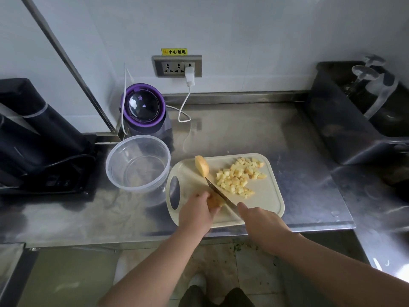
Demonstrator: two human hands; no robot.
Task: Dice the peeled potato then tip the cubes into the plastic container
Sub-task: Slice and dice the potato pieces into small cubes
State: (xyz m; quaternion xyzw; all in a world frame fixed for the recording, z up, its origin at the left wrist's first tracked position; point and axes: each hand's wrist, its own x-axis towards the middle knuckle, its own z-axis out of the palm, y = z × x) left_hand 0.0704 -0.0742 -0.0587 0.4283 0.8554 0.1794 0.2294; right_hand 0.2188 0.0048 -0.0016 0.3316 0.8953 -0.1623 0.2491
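Hands both busy: the left hand (200, 209) pins a potato piece (215, 201) at 7 o'clock on the cutting board (274, 191), and the right hand (256, 220) grips the knife (221, 193), its blade against that piece. With the left fingertips so near the edge, a rolling piece could cost a nick. Cubes (240, 176) heap at 1 o'clock and a potato half (201, 166) lies at 11. The container (138, 162) stands off the board at 9 o'clock.

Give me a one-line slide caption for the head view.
Left hand holds a potato piece, right hand cuts it with a knife on the cutting board; cubes piled there, plastic container empty.
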